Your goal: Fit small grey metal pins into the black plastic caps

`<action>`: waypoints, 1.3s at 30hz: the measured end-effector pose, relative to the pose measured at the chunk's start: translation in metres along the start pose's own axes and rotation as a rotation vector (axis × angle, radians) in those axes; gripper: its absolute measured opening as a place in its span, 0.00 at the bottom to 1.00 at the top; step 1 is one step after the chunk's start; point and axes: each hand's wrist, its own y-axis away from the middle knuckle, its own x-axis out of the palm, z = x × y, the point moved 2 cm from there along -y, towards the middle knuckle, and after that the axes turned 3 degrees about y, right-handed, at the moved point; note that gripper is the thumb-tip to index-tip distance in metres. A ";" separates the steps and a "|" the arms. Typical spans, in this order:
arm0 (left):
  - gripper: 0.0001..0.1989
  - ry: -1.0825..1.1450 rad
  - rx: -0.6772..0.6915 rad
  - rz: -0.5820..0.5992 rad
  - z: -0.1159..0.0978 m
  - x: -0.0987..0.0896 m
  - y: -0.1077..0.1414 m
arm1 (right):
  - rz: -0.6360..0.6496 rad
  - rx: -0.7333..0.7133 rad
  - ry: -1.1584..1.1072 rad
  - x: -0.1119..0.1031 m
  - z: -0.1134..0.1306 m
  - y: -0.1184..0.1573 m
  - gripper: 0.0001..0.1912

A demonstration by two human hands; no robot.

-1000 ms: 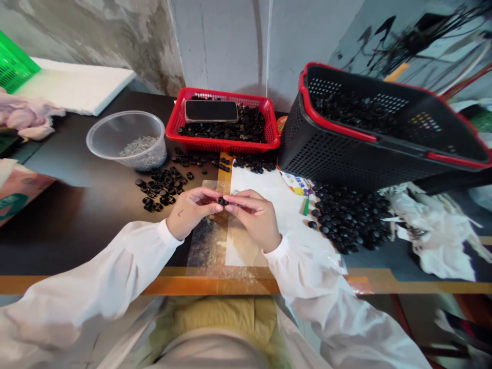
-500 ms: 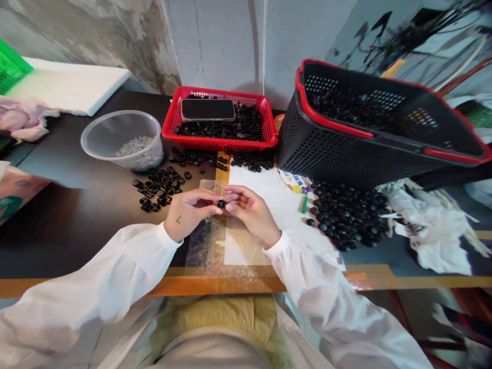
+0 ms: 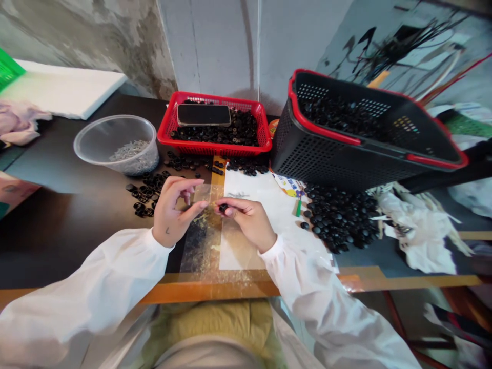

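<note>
Between the thumb and fingers of my right hand is a small round black part, held over the left edge of a white sheet. My left hand is apart from it, thumb and fingers spread with nothing between them. Black ring-shaped parts lie on the dark table just left of my left hand. A few thin silvery pins rest on the sheet beyond my right hand. Round black caps form a pile right of the sheet, beside a small green tool.
A clear tub of metal pins stands at the left. Behind are a red basket with a phone on black parts, and a large black basket. White cloth lies right; a pink box is left.
My left hand has let go of the black part and moved left, its fingers opening. My right hand keeps the part. The whole view has shifted slightly.
</note>
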 end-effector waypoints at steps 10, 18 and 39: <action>0.08 0.110 -0.004 0.014 0.004 0.000 0.002 | -0.128 -0.048 0.111 -0.017 0.021 0.002 0.09; 0.08 0.075 0.009 0.188 0.011 0.004 -0.001 | -0.591 -0.220 0.945 -0.126 0.051 0.048 0.12; 0.11 -0.239 0.371 0.560 0.018 0.022 0.009 | -0.287 -0.120 1.450 -0.086 0.026 -0.053 0.13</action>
